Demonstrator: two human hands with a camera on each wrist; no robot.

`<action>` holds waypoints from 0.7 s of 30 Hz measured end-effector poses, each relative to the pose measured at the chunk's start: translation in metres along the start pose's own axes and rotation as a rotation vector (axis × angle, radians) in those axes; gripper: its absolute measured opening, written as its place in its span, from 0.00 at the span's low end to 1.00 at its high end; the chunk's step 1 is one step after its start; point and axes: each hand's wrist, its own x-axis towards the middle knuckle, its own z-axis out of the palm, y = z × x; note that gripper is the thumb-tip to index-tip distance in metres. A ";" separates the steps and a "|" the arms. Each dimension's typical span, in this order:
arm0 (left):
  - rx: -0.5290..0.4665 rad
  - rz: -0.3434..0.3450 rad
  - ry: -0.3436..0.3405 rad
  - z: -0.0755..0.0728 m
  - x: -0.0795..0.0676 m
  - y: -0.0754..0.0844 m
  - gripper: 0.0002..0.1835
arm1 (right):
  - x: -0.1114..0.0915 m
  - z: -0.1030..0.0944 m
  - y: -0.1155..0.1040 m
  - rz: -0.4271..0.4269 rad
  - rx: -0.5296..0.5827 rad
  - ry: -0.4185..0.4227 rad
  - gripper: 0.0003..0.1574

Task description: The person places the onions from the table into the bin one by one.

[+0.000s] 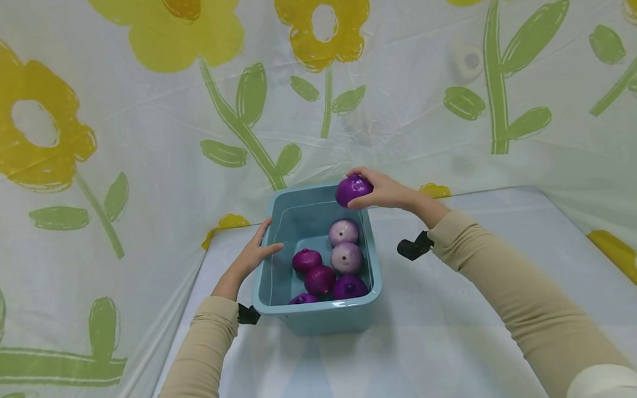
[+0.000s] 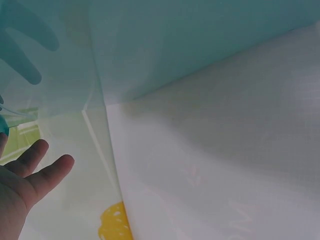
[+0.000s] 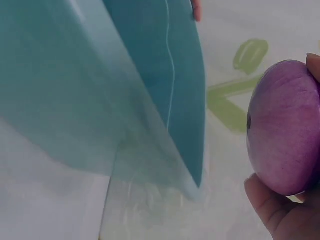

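Observation:
My right hand (image 1: 386,191) grips a purple onion (image 1: 353,190) above the far right corner of a blue plastic bin (image 1: 326,306). In the right wrist view, thumb and fingers hold this onion (image 3: 285,127) from either side, beside the bin wall (image 3: 150,65). At the bin's left rim is my left hand (image 1: 251,254), its fingers extended and its thumb reaching over the edge. Inside the bin lie several onions: pale ones (image 1: 347,258) along the right side, darker purple ones (image 1: 320,279) nearer the front. The left wrist view shows outstretched fingers (image 2: 52,174) near the bin's side (image 2: 200,40).
The bin stands toward the far side of a table with a pale cloth (image 1: 444,326). Behind it hangs a white sheet (image 1: 401,107) printed with yellow flowers. Black wrist mounts (image 1: 413,246) stick out below the sleeves.

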 end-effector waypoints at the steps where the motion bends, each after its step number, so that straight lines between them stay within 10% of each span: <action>1: -0.002 0.002 0.000 0.000 0.000 0.000 0.43 | 0.002 0.003 -0.002 -0.008 0.002 -0.008 0.43; 21: 0.012 0.009 0.023 -0.001 0.020 -0.028 0.46 | 0.019 0.048 -0.022 -0.046 -0.057 -0.095 0.45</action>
